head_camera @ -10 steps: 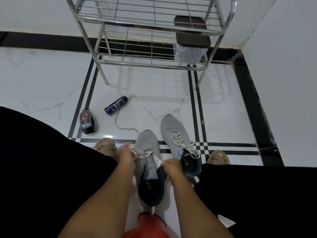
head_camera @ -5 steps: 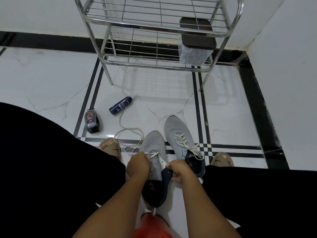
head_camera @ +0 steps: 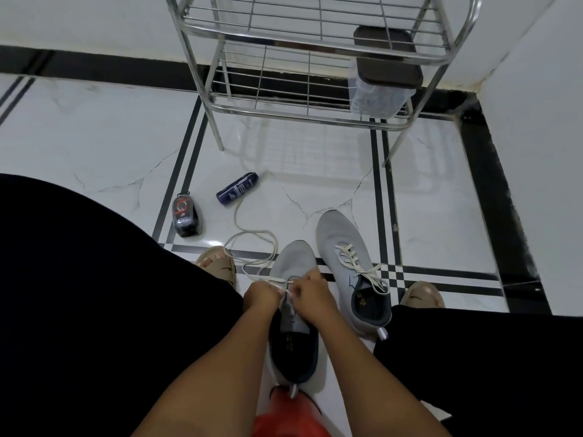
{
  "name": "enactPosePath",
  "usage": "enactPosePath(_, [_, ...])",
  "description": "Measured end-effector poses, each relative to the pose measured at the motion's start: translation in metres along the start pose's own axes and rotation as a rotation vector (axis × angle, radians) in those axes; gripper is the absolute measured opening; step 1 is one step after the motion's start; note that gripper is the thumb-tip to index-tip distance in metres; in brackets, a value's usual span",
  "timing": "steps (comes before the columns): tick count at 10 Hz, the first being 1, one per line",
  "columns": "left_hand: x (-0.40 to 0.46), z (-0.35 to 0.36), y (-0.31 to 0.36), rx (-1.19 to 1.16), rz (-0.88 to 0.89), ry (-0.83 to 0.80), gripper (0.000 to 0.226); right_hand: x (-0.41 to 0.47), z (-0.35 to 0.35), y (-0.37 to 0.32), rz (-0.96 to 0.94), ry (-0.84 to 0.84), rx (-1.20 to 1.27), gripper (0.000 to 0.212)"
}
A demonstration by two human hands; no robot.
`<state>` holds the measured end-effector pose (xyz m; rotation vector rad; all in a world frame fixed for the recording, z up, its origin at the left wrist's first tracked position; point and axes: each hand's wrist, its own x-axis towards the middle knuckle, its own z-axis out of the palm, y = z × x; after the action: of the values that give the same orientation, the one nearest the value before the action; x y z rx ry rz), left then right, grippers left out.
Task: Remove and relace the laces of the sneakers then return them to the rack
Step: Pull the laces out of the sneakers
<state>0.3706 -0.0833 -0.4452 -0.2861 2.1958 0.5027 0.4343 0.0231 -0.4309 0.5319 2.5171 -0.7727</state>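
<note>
Fingers of both hands curled in a narrow pinch on a cream flat shoelace point(head_camera: 252, 247) at the eyelets of a grey knit sneaker with dark navy collar point(head_camera: 295, 313); left hand point(head_camera: 261, 294) and right hand point(head_camera: 310, 293) almost touching above the tongue. Exactly which eyelet is being threaded: cannot tell, knuckles in the way. Free length of lace looping loosely across the white marble-pattern floor tile point(head_camera: 110, 146), its far end lying beside a small dark blue spray can point(head_camera: 237, 188). Second grey knit sneaker point(head_camera: 350, 263) just beside the first, fully laced, bow tied. Chrome wire shoe rack point(head_camera: 303, 52) well apart at the wall, carrying only a clear plastic box with brown lid point(head_camera: 383, 74). Black shoe-polish bottle with red label point(head_camera: 186, 216) near the can.

Judged as mid-relacing of the first shoe, rack return not yet begun. Risks from here: loose loops snagging under the tan sandal point(head_camera: 220, 263) or knotting on themselves when pulled; uneven ends if one side runs through faster; a skipped eyelet hidden beneath the hands; a twisted flat lace lying crooked.
</note>
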Motion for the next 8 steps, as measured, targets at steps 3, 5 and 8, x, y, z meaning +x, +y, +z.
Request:
enactPosePath(3, [0.004, 0.005, 0.002, 0.082, -0.014, -0.063, 0.039, 0.016, -0.010, 0.013, 0.183, 0.066, 0.002, 0.019])
enactPosePath(5, [-0.001, 0.001, 0.004, 0.088, -0.029, -0.027, 0.040, 0.009, 0.001, 0.002, 0.185, 0.141, 0.101, 0.018])
enactPosePath(8, [0.010, 0.007, 0.003, 0.089, -0.007, -0.041, 0.037, 0.024, -0.045, 0.014, 0.472, 0.316, 0.710, 0.020])
